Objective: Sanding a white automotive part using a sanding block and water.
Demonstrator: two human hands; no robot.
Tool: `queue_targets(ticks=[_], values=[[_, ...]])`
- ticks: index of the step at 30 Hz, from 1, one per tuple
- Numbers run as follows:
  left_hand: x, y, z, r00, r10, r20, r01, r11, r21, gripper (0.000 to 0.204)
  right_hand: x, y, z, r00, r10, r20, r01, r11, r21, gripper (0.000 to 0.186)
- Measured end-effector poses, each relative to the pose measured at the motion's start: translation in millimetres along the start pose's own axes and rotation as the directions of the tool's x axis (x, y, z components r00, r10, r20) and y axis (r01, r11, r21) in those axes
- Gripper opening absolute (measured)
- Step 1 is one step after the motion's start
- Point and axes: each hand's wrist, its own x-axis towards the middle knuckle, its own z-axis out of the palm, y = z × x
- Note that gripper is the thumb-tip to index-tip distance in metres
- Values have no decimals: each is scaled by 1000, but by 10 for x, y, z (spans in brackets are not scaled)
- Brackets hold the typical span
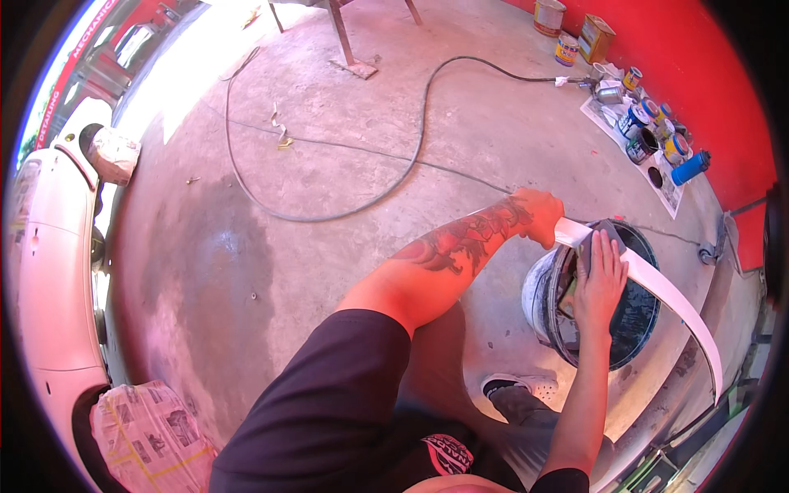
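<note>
A long, curved white trim strip (675,297) reaches over a bucket (538,300) and bends down to the right. My left hand (538,216) is closed round the strip's near-left end, with the forearm stretched across from the left. Under my right hand (602,283) lies a dark grey piece of sandpaper (609,229), pressed on the strip just right of my left hand. The right fingers are straight on top of it; the thumb is hidden. Dark liquid seems to fill the bucket, and a small yellowish thing shows inside its left wall.
A hose (423,123) loops over the concrete floor. Paint cans (643,146) and a blue bottle (691,168) stand on paper by the red wall. At the left is a pale car body (62,279) with a paper-masked wheel (152,435). Metal stand legs (339,33) rise at the back.
</note>
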Motion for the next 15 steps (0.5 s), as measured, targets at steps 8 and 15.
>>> queue_targets(ticks=[8, 15], values=[[63, 119, -27, 998, 52, 22, -51, 998, -37, 30, -246, 1066, -58, 943, 332, 37, -320, 929, -184, 53], [131, -51, 160, 993, 99, -57, -100, 995, -13, 39, -208, -17, -55, 999, 18, 35, -20, 999, 40, 58]])
